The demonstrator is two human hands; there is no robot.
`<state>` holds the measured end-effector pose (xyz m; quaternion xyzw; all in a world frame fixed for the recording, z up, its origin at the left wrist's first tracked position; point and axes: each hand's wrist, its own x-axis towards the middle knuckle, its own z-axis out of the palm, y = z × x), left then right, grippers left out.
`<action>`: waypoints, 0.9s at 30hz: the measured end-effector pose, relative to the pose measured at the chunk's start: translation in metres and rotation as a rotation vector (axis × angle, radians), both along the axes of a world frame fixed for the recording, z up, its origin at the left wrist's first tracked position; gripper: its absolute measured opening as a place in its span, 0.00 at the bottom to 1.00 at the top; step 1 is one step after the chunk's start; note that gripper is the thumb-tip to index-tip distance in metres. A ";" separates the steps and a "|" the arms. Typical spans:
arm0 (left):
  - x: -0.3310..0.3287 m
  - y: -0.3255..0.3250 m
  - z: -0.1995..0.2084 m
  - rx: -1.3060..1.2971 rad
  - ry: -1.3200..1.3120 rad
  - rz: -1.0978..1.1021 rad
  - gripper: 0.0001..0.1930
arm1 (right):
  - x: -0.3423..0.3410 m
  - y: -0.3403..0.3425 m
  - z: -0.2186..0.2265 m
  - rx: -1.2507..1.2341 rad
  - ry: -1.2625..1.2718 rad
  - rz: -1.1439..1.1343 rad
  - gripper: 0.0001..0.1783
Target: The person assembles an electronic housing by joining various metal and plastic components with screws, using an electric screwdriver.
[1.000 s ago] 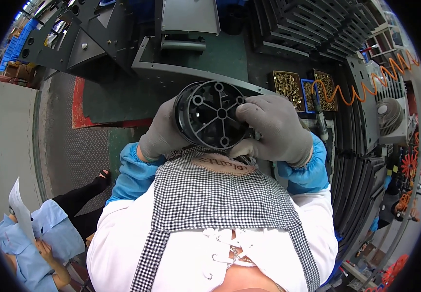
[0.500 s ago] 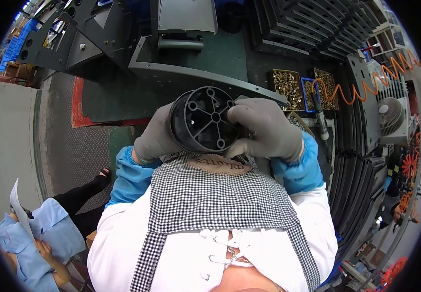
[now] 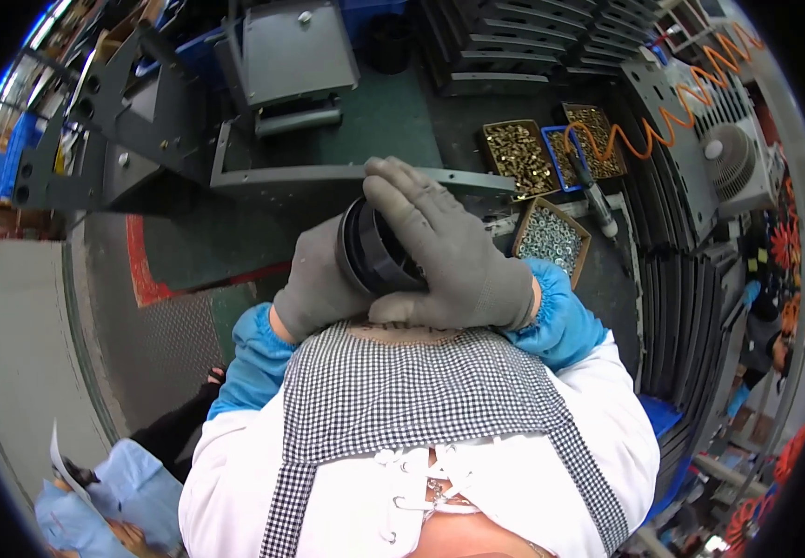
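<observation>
Clasping a black cylindrical part (image 3: 381, 264) in the curled left grip (image 3: 317, 281) and laying the spread right grip (image 3: 451, 249) across its end.

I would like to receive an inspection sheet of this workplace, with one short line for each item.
Surface: green worktop, with a long grey metal frame on it.
Job's things: black round part, held between the hands; its front is partly covered.
Clutter: small brass-coloured pieces and silver-coloured pieces in separate boxes; a hand tool.
Hands: both gloved; left hand grips the part's side, right hand lies across its front, thumb apart from the other fingers.
Cables: an orange coiled hose leads to the tool.
Surroundings: stacked dark panels, a pale fan, another person with a paper sheet.
</observation>
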<state>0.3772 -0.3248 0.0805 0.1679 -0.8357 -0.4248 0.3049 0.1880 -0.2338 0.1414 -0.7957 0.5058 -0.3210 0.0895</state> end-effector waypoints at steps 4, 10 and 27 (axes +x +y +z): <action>-0.020 0.004 0.010 0.081 0.100 -0.053 0.31 | -0.023 0.009 0.018 -0.042 -0.028 -0.001 0.62; -0.056 -0.014 0.019 0.272 -0.018 -0.331 0.32 | -0.010 0.031 0.026 -0.223 -0.020 -0.405 0.52; -0.136 0.028 -0.039 0.899 -0.638 -1.009 0.39 | 0.058 0.130 -0.032 0.114 -0.183 -1.341 0.55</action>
